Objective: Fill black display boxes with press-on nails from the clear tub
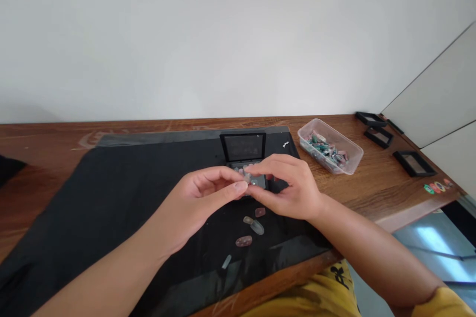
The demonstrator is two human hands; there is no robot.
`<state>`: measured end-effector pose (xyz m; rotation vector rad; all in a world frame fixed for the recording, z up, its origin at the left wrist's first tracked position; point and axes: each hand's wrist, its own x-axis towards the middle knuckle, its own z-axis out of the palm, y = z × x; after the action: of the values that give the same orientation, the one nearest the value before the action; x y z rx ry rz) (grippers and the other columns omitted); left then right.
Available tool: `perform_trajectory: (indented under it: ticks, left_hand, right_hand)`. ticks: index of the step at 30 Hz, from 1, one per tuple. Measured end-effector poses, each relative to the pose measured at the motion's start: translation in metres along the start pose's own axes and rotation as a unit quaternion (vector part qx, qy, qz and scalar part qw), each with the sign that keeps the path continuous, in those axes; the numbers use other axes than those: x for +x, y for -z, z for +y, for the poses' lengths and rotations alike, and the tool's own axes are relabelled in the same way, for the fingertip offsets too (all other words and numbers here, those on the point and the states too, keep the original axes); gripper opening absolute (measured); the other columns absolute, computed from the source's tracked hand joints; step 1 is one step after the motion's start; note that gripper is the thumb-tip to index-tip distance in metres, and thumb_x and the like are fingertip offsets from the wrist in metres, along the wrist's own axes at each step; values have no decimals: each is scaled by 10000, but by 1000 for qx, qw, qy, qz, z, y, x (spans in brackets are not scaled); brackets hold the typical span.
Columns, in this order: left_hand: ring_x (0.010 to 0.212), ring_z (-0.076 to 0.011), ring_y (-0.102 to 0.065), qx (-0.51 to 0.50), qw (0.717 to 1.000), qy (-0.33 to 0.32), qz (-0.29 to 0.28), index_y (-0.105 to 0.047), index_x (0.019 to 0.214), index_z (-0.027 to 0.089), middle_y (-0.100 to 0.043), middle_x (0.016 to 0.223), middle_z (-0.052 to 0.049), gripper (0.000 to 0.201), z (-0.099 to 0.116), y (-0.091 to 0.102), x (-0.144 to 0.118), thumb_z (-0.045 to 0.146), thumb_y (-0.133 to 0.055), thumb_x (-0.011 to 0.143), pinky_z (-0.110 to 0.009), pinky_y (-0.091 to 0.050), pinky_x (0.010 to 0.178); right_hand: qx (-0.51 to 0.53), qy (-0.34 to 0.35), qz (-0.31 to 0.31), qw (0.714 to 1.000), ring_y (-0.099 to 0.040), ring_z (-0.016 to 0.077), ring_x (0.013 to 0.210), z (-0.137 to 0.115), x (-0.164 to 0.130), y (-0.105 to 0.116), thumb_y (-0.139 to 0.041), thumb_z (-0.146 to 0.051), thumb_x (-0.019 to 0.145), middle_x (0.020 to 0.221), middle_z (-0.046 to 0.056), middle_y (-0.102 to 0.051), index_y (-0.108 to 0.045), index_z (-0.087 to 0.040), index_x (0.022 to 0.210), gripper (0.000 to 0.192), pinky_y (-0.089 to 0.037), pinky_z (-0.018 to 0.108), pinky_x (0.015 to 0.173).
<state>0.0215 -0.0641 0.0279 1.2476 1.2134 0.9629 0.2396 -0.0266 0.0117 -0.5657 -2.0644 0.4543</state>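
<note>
My left hand [208, 190] and my right hand [290, 185] meet at their fingertips, each in a thumb-and-index pinch. Between them is a small pale press-on nail [247, 178], partly covered by the fingers. Directly behind stands a black case [243, 146] with its lid raised. Several nails sit in its base, which my hands partly hide. Nearer to me, loose press-on nails lie on the black mat: a pink one [260, 212], a clear long one [257, 227], a pinkish oval one [244, 241] and a pale greenish one [226, 261].
At the right, a clear plastic tub [355, 153] holds many nails in pink and green. Several black frame-like cases [414, 163] lie beyond it, with colourful stickers [435, 187] near the table's right edge. The black mat [122, 198] covers much of the wooden table; a white wall rises behind.
</note>
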Motion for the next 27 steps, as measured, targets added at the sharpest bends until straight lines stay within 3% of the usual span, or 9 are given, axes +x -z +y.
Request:
perform_trajectory:
  ticks: [5, 9, 13, 19, 24, 27]
  left_hand:
    - [815, -252, -794, 2, 1000, 6, -7, -820, 747, 259, -843, 804, -43, 415, 3, -2, 0, 661, -922, 731, -388, -690, 791]
    - [705, -194, -712, 6, 1000, 13, -12, -804, 730, 257, -804, 739, -25, 368, 6, -3, 0, 614, -896, 728, -312, -620, 666]
    - [632, -141, -612, 2, 1000, 4, 8, -800, 733, 257, -763, 705, 1, 327, 5, -1, 0, 570, -896, 720, -242, -513, 571]
    - [659, -154, -647, -10, 1000, -13, 12, -801, 718, 261, -749, 684, 6, 344, 1, 1, 0, 575, -940, 737, -254, -579, 633]
    - [803, -222, -790, -42, 999, 1, 9, -866, 795, 289, -863, 836, -18, 365, -1, 1, 0, 542, -1054, 609, -336, -695, 804]
    - [819, -235, -812, -49, 999, 6, 17, -876, 793, 295, -868, 830, -19, 366, -1, 1, -1, 541, -1064, 599, -349, -708, 823]
  right_hand:
    - [-3, -16, -33, 999, -815, 197, 941, 4, -2, 0, -767, -336, 1076, 1098, 88, -878, -810, -239, 1348, 292, -680, 335, 897]
    - [2, 4, -52, 999, -829, 193, 967, 7, -2, 0, -796, -333, 1068, 1105, 85, -882, -831, -245, 1293, 244, -678, 318, 903]
    - [5, -8, -33, 999, -826, 185, 925, 5, -1, 0, -821, -354, 1057, 1048, 73, -883, -847, -239, 1223, 204, -676, 303, 882]
    - [24, -14, -3, 1000, -816, 180, 877, 2, 0, 0, -820, -348, 1060, 1015, 77, -881, -863, -221, 1144, 158, -670, 294, 834]
    - [53, -67, 5, 996, -787, 161, 789, -1, 3, 0, -810, -417, 1064, 930, 61, -874, -879, -226, 1031, 206, -641, 274, 741]
    - [104, -115, 4, 988, -753, 145, 730, -4, 6, 0, -850, -479, 1031, 877, 53, -862, -872, -209, 956, 281, -613, 259, 691]
